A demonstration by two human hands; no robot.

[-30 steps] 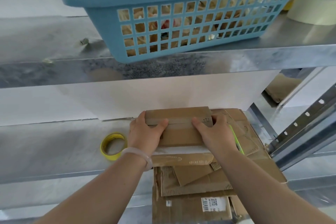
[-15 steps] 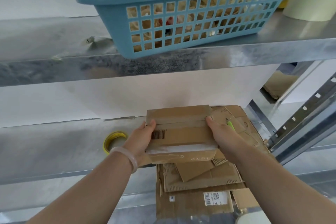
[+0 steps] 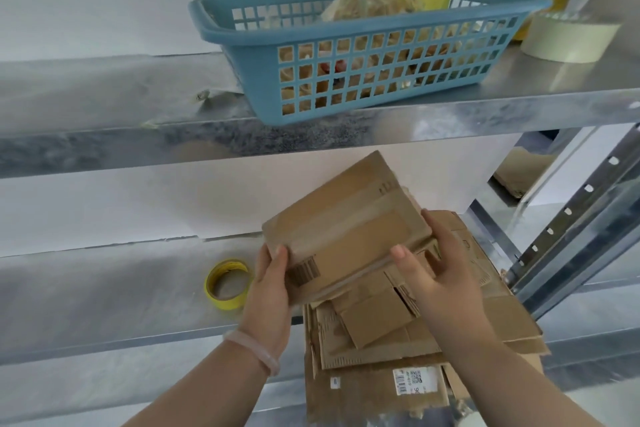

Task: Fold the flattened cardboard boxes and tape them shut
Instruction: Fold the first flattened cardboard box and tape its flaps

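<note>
A small brown cardboard box [image 3: 346, 229] with a barcode and clear tape strips is held up, tilted, above a pile of flattened cardboard boxes [image 3: 388, 350] on the lower metal shelf. My left hand [image 3: 270, 291] grips its lower left corner, thumb on the front face. My right hand [image 3: 436, 270] holds its right edge, thumb on the front and fingers behind. A yellow tape roll [image 3: 227, 284] lies flat on the shelf just left of my left hand.
The upper metal shelf [image 3: 104, 142] juts out over the box and carries a blue plastic basket [image 3: 363, 55] with bagged items and two wide pale tape rolls [image 3: 568, 40] at right. A perforated shelf post [image 3: 581, 218] stands at right.
Both hands have lifted the box off the pile and turned it so its right end points up and away. The view has tilted up, showing more of the upper shelf.
</note>
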